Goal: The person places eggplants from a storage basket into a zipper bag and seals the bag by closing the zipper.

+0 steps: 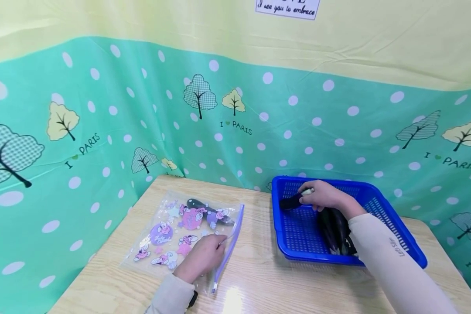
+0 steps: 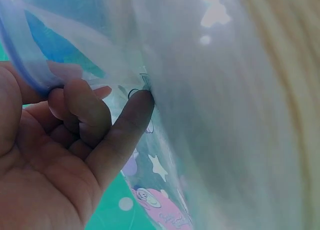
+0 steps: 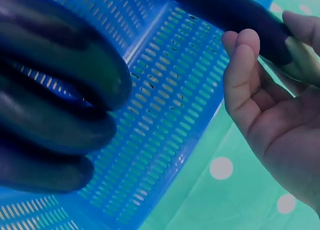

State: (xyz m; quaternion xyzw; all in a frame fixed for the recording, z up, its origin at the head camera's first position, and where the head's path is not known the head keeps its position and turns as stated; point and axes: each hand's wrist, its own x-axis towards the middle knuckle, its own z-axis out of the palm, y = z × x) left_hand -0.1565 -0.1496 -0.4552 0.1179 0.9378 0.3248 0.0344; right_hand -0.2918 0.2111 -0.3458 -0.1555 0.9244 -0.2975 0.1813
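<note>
My left hand grips the open edge of a clear, cartoon-printed zip bag with a purple zip strip. Inside that bag, toward its far side, lies one dark eggplant. In the left wrist view, curled fingers hold the bag's plastic near its mouth. My right hand holds another eggplant by its pale stem end, over the left part of a blue plastic basket. Several more eggplants lie together in the basket; the right wrist view shows their rounded dark ends.
Both bag and basket stand on a light wooden table, the bag left and the basket right. A green and yellow printed curtain hangs behind and at the left of the table. The basket has raised, slotted walls.
</note>
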